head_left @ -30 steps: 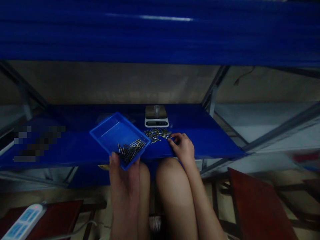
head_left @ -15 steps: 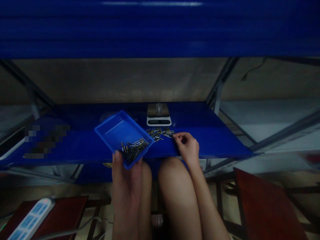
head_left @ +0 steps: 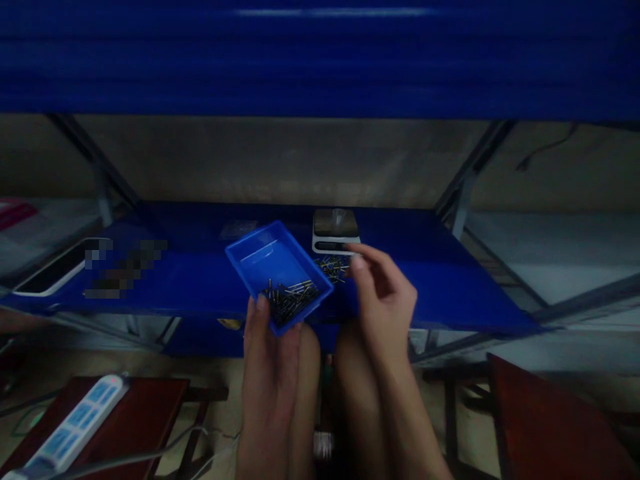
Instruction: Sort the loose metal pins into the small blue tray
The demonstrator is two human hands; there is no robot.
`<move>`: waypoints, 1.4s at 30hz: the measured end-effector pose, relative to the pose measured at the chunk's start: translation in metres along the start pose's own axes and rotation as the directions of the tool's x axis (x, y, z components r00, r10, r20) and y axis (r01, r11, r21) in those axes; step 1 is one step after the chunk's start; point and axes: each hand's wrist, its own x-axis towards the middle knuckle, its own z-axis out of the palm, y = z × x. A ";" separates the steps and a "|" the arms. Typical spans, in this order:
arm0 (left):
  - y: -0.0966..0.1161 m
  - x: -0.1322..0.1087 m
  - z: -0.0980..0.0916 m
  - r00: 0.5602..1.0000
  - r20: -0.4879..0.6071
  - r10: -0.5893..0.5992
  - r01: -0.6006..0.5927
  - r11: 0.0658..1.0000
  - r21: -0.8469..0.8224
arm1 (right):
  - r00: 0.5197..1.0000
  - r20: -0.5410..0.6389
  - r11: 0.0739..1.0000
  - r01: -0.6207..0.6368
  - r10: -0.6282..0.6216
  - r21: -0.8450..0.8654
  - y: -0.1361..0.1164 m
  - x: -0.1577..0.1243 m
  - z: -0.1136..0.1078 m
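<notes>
My left hand point(head_left: 267, 347) grips the near corner of a small blue plastic tray point(head_left: 277, 269), tilted over the front edge of the blue shelf point(head_left: 430, 280). Several thin metal pins point(head_left: 291, 297) lie heaped in the tray's near corner. My right hand point(head_left: 384, 300) is lifted just right of the tray, fingers loosely curled with the thumb and forefinger near each other; whether they pinch a pin is unclear. More loose pins point(head_left: 334, 267) lie on the shelf behind that hand. A small digital scale point(head_left: 335, 233) stands beyond them.
A phone-like device point(head_left: 55, 269) lies at the shelf's left end. A white power strip point(head_left: 75, 423) rests on a dark red stool point(head_left: 140, 413) at lower left. Another red stool point(head_left: 550, 427) is at lower right. A blue upper shelf point(head_left: 320, 60) hangs overhead. My knees sit below the shelf edge.
My right hand has lifted off the loose pins on the shelf and risen toward the tray. The view has shifted, so everything sits further right in frame. The left hand still holds the tray.
</notes>
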 end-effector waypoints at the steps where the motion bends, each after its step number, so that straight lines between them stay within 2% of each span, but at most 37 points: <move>1: 0.002 0.000 0.001 1.000 -0.004 0.010 -0.010 1.000 -0.014 | 0.996 -0.084 0.999 -0.042 0.039 -0.029 0.013 0.005 -0.008; 3: 0.006 -0.001 0.001 0.999 -0.024 0.032 -0.033 0.999 -0.038 | 0.987 -0.146 0.984 -0.095 0.073 -0.148 0.041 0.014 -0.026; 5: 0.012 0.000 -0.002 0.995 -0.080 0.058 -0.060 0.998 -0.018 | 0.985 -0.095 0.946 -0.163 0.141 -0.281 0.068 0.020 -0.044; 7: 0.019 0.001 -0.009 0.986 -0.154 0.072 -0.067 0.997 0.035 | 0.979 -0.106 0.898 -0.201 0.173 -0.392 0.091 0.019 -0.058; 9: 0.026 0.006 -0.019 0.975 -0.205 0.089 -0.072 0.994 0.087 | 0.986 -0.132 0.856 -0.156 0.103 -0.492 0.106 0.013 -0.065; 11: 0.033 0.012 -0.031 0.963 -0.231 0.136 -0.100 0.981 0.164 | 0.995 -0.097 0.823 -0.061 0.007 -0.565 0.113 0.006 -0.068; 13: 0.038 0.019 -0.042 0.956 -0.235 0.174 -0.112 0.960 0.256 | 0.999 -0.019 0.797 0.023 -0.044 -0.604 0.115 0.002 -0.068; 15: 0.041 0.024 -0.051 0.954 -0.247 0.168 -0.096 0.955 0.279 | 0.999 0.037 0.781 0.053 -0.039 -0.623 0.113 0.000 -0.067; 19: 0.040 0.027 -0.062 0.949 -0.284 0.139 -0.082 0.976 0.204 | 0.999 0.047 0.765 0.032 -0.003 -0.644 0.110 0.001 -0.067; 23: 0.038 0.024 -0.066 0.955 -0.266 0.127 -0.076 0.978 0.196 | 0.999 0.048 0.766 0.040 -0.011 -0.641 0.111 0.001 -0.068; 26: 0.040 0.016 -0.062 0.934 -0.309 0.179 -0.124 0.974 0.190 | 1.000 0.012 0.762 -0.009 0.022 -0.647 0.112 0.002 -0.067; 29: 0.045 0.000 -0.050 0.908 -0.351 0.230 -0.174 0.967 0.185 | 0.998 0.005 0.730 -0.044 0.065 -0.683 0.113 0.004 -0.065; 31: 0.045 -0.013 -0.041 0.895 -0.392 0.213 -0.146 0.970 0.193 | 0.997 0.006 0.718 -0.053 0.079 -0.694 0.113 0.006 -0.064; 32: 0.043 -0.019 -0.037 0.903 -0.390 0.182 -0.108 0.973 0.203 | 0.997 0.002 0.718 -0.057 0.081 -0.694 0.113 0.006 -0.064; 34: 0.036 -0.029 -0.031 0.955 -0.286 0.077 -0.014 0.976 0.216 | 0.997 -0.007 0.726 -0.064 0.082 -0.685 0.113 0.006 -0.065; 36: 0.028 -0.035 -0.026 0.986 -0.164 0.036 0.008 0.965 0.261 | 0.996 -0.011 0.735 -0.069 0.083 -0.675 0.112 0.006 -0.065; 38: 0.021 -0.038 -0.022 0.992 -0.104 0.075 -0.035 0.939 0.343 | 0.996 -0.013 0.736 -0.075 0.090 -0.672 0.112 0.006 -0.065; 40: 0.016 -0.038 -0.021 0.988 -0.088 0.130 -0.080 0.900 0.429 | 0.994 -0.019 0.729 -0.090 0.105 -0.679 0.111 0.007 -0.063; 42: 0.013 -0.035 -0.024 0.984 -0.082 0.158 -0.108 0.899 0.425 | 0.993 -0.030 0.709 -0.106 0.118 -0.697 0.111 0.010 -0.060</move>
